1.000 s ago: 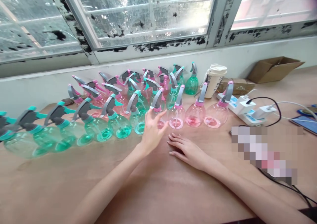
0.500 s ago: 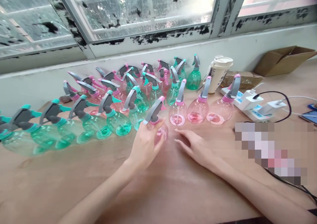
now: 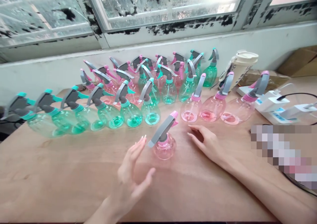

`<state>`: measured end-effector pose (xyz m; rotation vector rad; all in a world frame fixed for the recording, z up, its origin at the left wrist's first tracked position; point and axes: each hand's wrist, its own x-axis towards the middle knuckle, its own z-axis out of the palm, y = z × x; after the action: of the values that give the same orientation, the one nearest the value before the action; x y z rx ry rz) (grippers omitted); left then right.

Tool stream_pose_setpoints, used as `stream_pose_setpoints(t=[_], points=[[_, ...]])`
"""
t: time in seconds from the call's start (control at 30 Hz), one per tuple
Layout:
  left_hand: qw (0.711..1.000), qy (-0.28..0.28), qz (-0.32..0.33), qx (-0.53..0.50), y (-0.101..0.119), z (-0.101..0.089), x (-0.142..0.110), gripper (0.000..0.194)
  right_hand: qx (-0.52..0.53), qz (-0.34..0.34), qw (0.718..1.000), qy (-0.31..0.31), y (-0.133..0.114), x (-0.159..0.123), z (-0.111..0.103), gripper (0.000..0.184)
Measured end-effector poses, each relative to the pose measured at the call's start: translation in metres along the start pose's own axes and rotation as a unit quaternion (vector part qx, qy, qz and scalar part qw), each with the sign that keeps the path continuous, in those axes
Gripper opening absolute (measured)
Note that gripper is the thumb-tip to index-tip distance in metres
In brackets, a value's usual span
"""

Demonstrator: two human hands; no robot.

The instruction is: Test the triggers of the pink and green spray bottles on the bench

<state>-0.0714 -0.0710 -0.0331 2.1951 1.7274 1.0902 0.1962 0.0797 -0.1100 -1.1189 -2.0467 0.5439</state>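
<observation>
A clear pink spray bottle [image 3: 166, 149] with a grey and pink trigger head stands upright on the table in front of me. Just left of it is my left hand [image 3: 132, 169], its thumb and fingers spread and holding nothing. My right hand [image 3: 206, 143] rests on the table to the bottle's right, thumb and fingers a little apart, nothing between them. Beyond it stand three pink spray bottles, the nearest one [image 3: 190, 111] in line with my fingertips. A row of green spray bottles [image 3: 131, 115] runs off to the left.
More green and pink spray bottles [image 3: 169, 93] crowd by the wall. At the back right are a lidded cup [image 3: 240, 68], cardboard boxes [image 3: 299, 62] and a white power strip [image 3: 269, 113] with chargers and cables. A blurred-out item [image 3: 284, 154] lies at the right.
My left hand has let go of the pink spray bottle and drawn back to the left. The bottle now stands nearer to me. The view has shifted left; my right hand stays on the table.
</observation>
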Motion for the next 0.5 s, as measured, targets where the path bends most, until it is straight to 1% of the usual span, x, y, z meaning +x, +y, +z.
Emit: stream_pose_setpoints(t=[0.03,0.07,0.1,0.17,0.23,0.27,0.33,0.4,0.5], points=[[0.999,-0.002,-0.027,-0.028,-0.005,-0.001,0.004,0.073,0.003,0.0,1.0,-0.002,0.0,0.0,0.0,0.029],[0.997,-0.016,-0.052,-0.059,-0.01,-0.001,0.011,0.075,0.004,0.0,1.0,-0.004,-0.001,0.0,0.0,0.029],[0.993,-0.033,-0.062,-0.094,-0.013,-0.001,0.02,0.08,0.004,0.0,1.0,-0.005,-0.001,0.0,0.001,0.029],[0.983,-0.069,-0.054,-0.159,-0.017,0.002,0.045,0.093,0.001,-0.003,1.0,-0.009,-0.002,0.0,0.001,0.029],[0.971,-0.107,-0.042,-0.208,-0.014,0.006,0.072,0.097,-0.005,-0.01,1.0,-0.012,-0.002,-0.001,0.002,0.029],[0.964,-0.111,-0.031,-0.239,-0.011,0.009,0.084,0.096,-0.008,-0.013,1.0,-0.012,-0.002,-0.001,0.002,0.029],[0.945,-0.133,-0.017,-0.298,-0.004,0.016,0.101,0.092,-0.015,-0.019,1.0,-0.013,-0.001,-0.001,0.003,0.029],[0.937,-0.131,-0.016,-0.324,0.003,0.024,0.11,0.082,-0.02,-0.025,0.999,-0.015,0.0,0.0,0.004,0.029],[0.95,-0.104,-0.017,-0.294,0.008,0.034,0.112,0.054,-0.023,-0.031,0.999,-0.019,0.0,0.0,0.005,0.03]])
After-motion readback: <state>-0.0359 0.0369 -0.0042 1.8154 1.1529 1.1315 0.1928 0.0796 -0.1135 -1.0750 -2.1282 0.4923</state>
